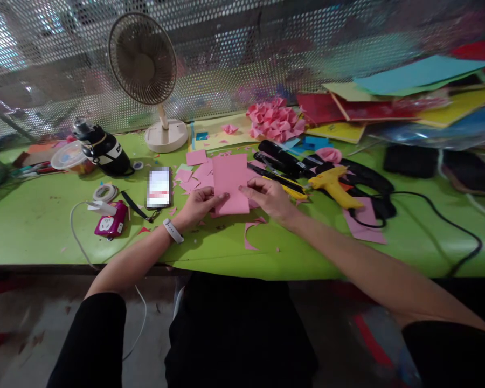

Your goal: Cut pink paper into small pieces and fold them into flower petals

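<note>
A flat rectangle of pink paper (230, 180) is held upright over the green table, tilted slightly toward me. My left hand (199, 206) pinches its left edge, thumb on the near face. On the opposite edge, my right hand (268, 198) grips the sheet between thumb and fingers. Pink paper pieces (202, 175) lie behind and left of it. A curved pink offcut (251, 235) rests just in front. Close to my right hand are a yellow utility knife (293, 189) and a black stapler-like tool (281, 156).
Farther back stand a fan (143, 64) and a heap of folded pink paper shapes (275, 121). A yellow glue gun (337, 186) with a black cord lies right. Left are a phone (159, 187), a purple power adapter (111, 220) and a black bottle (107, 148). Coloured sheets (424, 75) pile at back right.
</note>
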A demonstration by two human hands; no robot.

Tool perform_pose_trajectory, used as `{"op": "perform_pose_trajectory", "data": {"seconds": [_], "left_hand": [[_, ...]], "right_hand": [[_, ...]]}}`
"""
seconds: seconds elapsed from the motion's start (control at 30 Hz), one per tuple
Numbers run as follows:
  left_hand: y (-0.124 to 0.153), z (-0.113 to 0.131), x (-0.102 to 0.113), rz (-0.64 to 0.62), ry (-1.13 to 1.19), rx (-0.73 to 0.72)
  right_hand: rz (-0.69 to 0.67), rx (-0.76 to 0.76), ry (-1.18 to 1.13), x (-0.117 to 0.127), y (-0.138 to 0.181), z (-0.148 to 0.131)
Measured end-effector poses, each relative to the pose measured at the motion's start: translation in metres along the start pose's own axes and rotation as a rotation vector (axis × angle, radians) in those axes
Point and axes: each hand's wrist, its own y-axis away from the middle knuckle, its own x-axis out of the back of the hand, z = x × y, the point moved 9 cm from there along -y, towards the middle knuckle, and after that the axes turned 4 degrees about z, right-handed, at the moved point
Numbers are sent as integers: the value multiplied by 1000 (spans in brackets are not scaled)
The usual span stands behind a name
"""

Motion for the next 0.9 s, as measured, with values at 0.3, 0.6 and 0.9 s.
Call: {"op": "perform_pose_trajectory", "data": {"seconds": [0.3, 0.6, 0.9], "left_hand": [[0, 1, 0, 14, 56, 11], [0, 4, 1, 29, 56, 11], [6, -3, -7, -71, 113, 132]], "right_hand": [[-12, 1, -5, -1, -2, 3], [-33, 13, 16, -2, 0, -2], [-15, 12, -9, 0, -2, 1]]}}
